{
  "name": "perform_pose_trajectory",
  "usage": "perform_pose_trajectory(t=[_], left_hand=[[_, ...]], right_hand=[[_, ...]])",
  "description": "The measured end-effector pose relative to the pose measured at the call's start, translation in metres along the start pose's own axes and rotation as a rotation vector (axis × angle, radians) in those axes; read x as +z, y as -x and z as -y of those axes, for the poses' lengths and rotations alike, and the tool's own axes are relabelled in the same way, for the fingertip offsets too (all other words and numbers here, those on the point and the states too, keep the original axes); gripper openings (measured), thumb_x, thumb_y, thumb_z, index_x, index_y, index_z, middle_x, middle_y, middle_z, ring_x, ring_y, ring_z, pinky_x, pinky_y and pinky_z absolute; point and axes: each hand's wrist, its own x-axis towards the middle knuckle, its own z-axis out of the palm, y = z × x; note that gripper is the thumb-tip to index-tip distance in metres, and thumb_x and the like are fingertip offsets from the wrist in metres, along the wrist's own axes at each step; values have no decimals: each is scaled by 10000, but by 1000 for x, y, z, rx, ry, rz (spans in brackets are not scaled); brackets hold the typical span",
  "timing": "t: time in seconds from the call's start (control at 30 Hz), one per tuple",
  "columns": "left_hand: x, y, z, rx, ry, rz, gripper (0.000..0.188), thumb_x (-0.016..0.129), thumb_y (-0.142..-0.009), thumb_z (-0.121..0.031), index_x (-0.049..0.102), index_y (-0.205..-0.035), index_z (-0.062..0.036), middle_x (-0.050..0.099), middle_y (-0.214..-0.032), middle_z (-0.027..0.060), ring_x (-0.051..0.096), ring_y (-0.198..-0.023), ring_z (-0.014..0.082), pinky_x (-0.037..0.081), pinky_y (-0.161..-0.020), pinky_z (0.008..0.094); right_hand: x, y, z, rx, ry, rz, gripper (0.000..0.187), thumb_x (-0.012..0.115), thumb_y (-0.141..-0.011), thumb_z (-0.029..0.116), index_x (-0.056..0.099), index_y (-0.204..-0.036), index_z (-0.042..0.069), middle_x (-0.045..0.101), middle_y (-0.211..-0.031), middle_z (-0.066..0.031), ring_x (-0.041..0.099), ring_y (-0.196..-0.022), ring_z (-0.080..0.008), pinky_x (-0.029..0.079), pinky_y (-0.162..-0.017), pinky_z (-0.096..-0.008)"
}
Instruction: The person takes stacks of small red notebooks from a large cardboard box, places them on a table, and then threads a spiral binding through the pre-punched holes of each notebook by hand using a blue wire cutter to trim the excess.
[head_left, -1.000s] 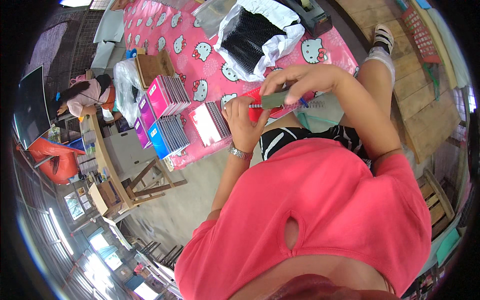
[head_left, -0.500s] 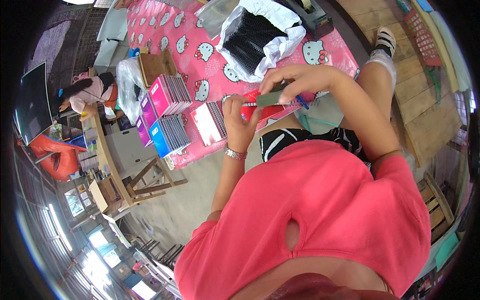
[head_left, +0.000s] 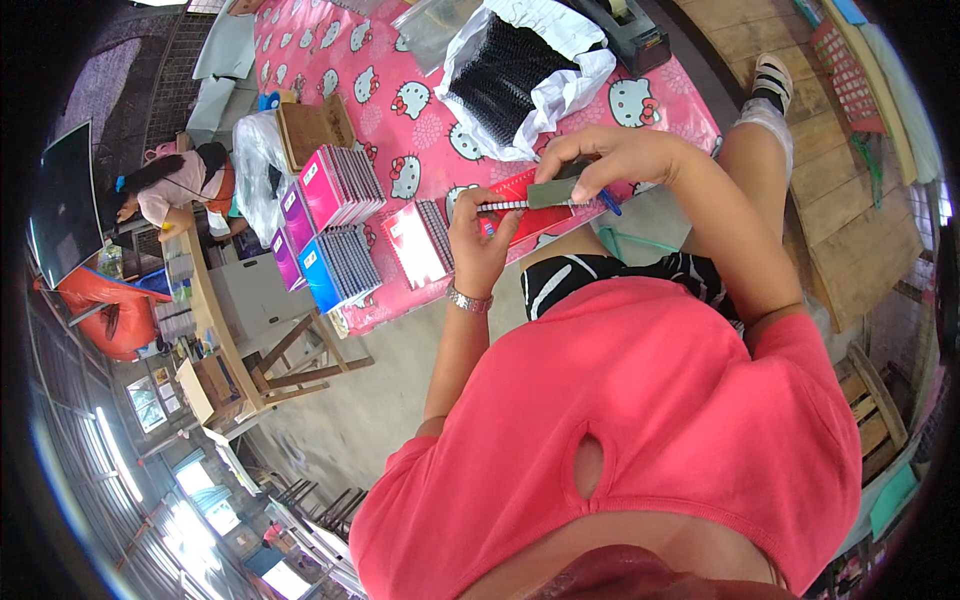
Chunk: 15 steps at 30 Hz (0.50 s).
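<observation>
At the table's near edge lies a red notebook (head_left: 543,218), with a line of dark and white coil binding along its edge. My left hand (head_left: 478,240) is closed on the left end of this notebook, fingertips at the coil. Pinched in my right hand (head_left: 625,165) is a small dark green flat block (head_left: 550,193), pressed along the binding. A blue object (head_left: 609,203) shows just right of the notebook. Left of my left hand, several spiral notebooks with red and white covers (head_left: 418,243) lie overlapping.
Stacks of pink (head_left: 335,190) and blue (head_left: 340,270) spiral notebooks stand at the table's left corner. Black plastic coils (head_left: 512,80) fill a white bag beyond my hands. A dark machine (head_left: 630,40) sits at the far right. Another person (head_left: 180,190) works at the left.
The dark green block and my right hand have shifted slightly to the right along the binding. More of the coil edge shows between my hands.
</observation>
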Motion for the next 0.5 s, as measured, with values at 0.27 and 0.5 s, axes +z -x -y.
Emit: perform_pose_trajectory(t=[0.27,0.5], left_hand=[[-14,20,10,-172,359,-189,196,616,-901,69,549,-1077,15,609,-996,67,619,-842,113,527,-709,247],[-14,36,24,-170,295,-294,244,581,-931,58,521,-1166,35,631,-1005,91,647,-807,120,540,-689,235]], right_hand=[[-16,52,-48,258,1228,-903,420,751,-709,189,662,-1113,116,602,-1192,-94,515,-1148,-321,430,-954,-404],[41,32,-84,-32,1435,-1064,506,721,-763,279,578,-1203,72,531,-1236,-136,490,-1163,-336,397,-969,-450]])
